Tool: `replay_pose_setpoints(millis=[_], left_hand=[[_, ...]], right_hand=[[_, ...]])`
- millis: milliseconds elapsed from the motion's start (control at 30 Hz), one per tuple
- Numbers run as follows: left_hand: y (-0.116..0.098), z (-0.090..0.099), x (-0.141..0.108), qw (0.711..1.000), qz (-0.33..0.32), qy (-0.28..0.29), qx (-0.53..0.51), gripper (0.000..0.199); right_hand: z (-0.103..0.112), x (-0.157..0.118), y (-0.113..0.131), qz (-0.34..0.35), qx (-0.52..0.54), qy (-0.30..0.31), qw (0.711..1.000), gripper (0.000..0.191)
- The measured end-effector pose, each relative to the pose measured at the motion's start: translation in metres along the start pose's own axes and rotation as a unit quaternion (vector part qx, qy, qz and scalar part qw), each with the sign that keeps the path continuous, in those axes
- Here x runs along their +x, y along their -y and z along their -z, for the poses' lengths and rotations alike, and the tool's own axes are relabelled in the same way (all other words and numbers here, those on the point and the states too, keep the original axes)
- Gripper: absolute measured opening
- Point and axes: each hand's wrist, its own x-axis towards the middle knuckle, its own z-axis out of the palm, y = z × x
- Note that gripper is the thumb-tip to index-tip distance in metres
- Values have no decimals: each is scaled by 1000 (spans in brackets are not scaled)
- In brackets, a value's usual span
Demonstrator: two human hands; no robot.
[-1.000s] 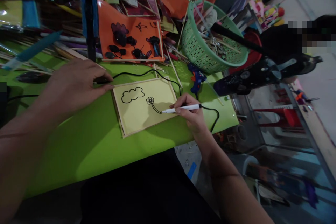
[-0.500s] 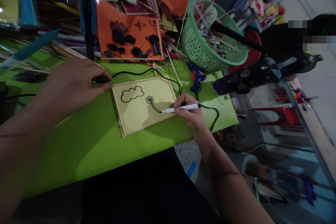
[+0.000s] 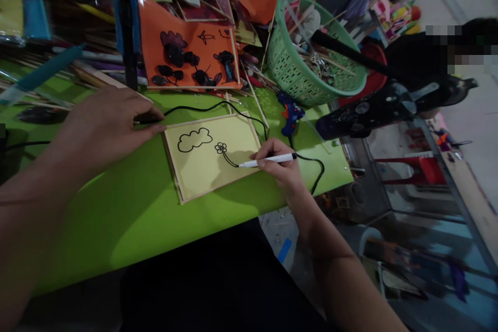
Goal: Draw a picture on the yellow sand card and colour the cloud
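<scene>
1. Lime-green worktop carries everything near the hands; its front part lies under the left forearm.
2. Mint-green plastic basket, perforated, stands behind at the right, filled with sticks and small tools.
3. Orange sheet with stick edging and dark glossy shapes lies behind the drawing place.
4. Yellow sheet, framed with thin wooden sticks, lies flat on the worktop between the two hands, a little turned.
5. Left hand is at its upper left corner. Thumb and forefinger stand part-way apart; the thumb tip seems to touch the frame, and I see nothing gripped.
6. Right hand has its fingers closed around the marker, over the right edge.
7. Blue glue gun lies just behind the right hand.
8. White marker has its tip at the lower end of the flower's stem. For a clean line, I would steady the frame, press lightly, move evenly, and keep the palm away from wet ink.
9. Cloud outline and smaller flower are drawn in black; no brand, label or writing is readable.
</scene>
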Motion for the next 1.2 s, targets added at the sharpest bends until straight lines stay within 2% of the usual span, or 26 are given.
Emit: replay_pose_setpoints(millis=[733,1200], left_hand=[[2,-1,-1,1000,-4,5,3,52],[5,-5,-1,1000,-21,-15,4,57]], right_hand=[[-1,-1,0,2,-38,10,999,14],[-6,2,4,26,-49,-11,998,11]])
